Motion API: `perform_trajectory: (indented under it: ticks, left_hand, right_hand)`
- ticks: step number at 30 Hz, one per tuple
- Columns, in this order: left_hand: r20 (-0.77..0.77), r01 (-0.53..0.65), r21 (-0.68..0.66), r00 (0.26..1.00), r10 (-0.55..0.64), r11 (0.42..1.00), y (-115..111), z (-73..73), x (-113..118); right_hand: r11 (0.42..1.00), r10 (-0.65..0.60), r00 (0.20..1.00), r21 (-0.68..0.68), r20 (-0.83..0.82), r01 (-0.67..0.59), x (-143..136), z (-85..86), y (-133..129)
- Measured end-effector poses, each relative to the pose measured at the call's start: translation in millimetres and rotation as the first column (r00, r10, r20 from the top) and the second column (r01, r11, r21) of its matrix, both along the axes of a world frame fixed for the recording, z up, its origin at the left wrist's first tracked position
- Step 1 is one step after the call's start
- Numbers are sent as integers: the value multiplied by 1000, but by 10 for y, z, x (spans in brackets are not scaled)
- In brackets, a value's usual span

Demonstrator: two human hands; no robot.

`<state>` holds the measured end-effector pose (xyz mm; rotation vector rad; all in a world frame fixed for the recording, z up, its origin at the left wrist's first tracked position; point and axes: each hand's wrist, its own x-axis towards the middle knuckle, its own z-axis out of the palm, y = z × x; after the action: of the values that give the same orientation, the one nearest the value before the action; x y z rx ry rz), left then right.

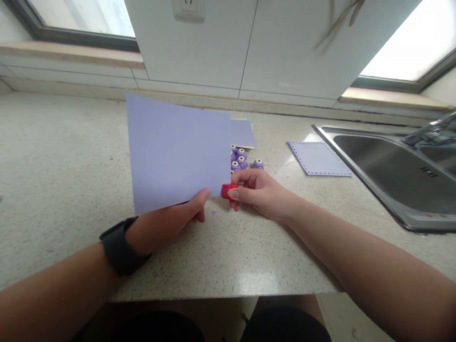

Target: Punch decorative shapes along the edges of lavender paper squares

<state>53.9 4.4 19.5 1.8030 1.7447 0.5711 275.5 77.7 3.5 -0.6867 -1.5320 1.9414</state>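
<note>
A large lavender paper sheet (pixel 180 154) is held up above the counter, tilted toward the camera. My left hand (pixel 192 206) grips its lower edge, thumb on the front and the other fingers mostly hidden behind. At the sheet's lower right corner, my right hand (pixel 254 192) pinches a small red punch (pixel 229 191) between thumb and fingers. The punch touches the paper's corner. Just beyond the right hand are several purple punches (pixel 239 159) with white tops, partly hidden by the sheet, and one more purple punch (pixel 257 164) beside them.
Lavender sheets with a yellowish edge (pixel 244 133) lie behind the purple punches. To the right, a lavender sheet with punched borders (pixel 319 159) rests near a steel sink (pixel 377 190). Small paper bits dot the speckled counter (pixel 213 266). A white wall (pixel 199 57) stands behind.
</note>
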Motion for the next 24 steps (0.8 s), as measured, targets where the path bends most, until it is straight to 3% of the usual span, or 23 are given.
perform_trajectory:
  ticks: [7,15,24]
  left_hand:
    - [-29,62,85,998,-60,994,-15,-36,-47]
    - [-34,-7,-47,999,5,999,-60,100,33]
    - [-13,-43,-69,999,42,997,-48,89,44]
  right_hand:
    - [1000,-26,999,0,28,26,-20,21,-15]
    - [999,-26,998,19,48,26,-20,28,-18]
    - [999,-7,1000,-33,4,7,-13,5,-9]
